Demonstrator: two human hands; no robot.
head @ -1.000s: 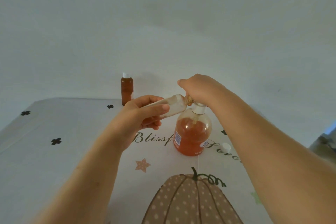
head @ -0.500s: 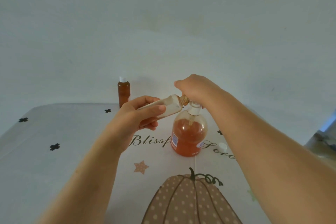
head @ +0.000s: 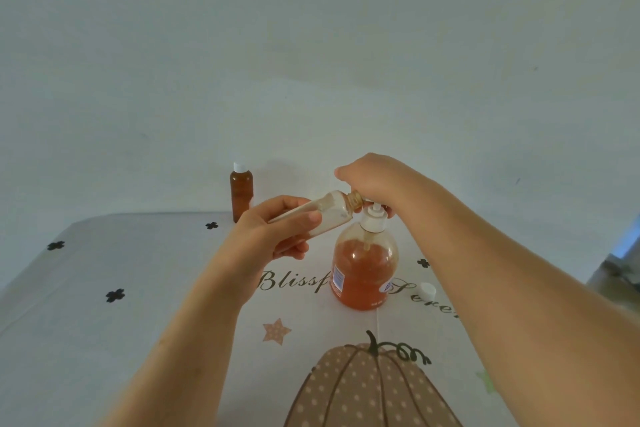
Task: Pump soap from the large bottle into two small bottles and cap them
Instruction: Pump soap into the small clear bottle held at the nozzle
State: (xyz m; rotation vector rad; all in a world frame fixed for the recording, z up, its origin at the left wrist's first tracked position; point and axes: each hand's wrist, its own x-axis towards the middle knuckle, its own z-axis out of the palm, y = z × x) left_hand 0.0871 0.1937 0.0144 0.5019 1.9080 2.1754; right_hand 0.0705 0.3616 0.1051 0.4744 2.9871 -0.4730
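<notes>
A large clear bottle [head: 363, 270] about half full of orange soap stands mid-table, white pump collar on top. My right hand [head: 375, 180] covers the pump head [head: 375, 208] from above, fingers curled over it. My left hand [head: 277, 232] grips a small clear bottle [head: 329, 211], tilted on its side, its open neck held at the pump spout. A second small bottle [head: 241, 192], filled with dark orange soap and wearing a white cap, stands upright at the table's far edge. A loose white cap [head: 427, 290] lies to the right of the large bottle.
The table wears a white cloth [head: 121, 322] printed with black clovers, a star, lettering and a dotted pumpkin at the near edge. A plain pale wall rises just behind the table. Something dark shows past the right edge of the table.
The view tilted slightly, so everything sits lower in frame. Both hands keep the same hold at the pump; the large bottle's pump collar now shows more clearly below my right hand.
</notes>
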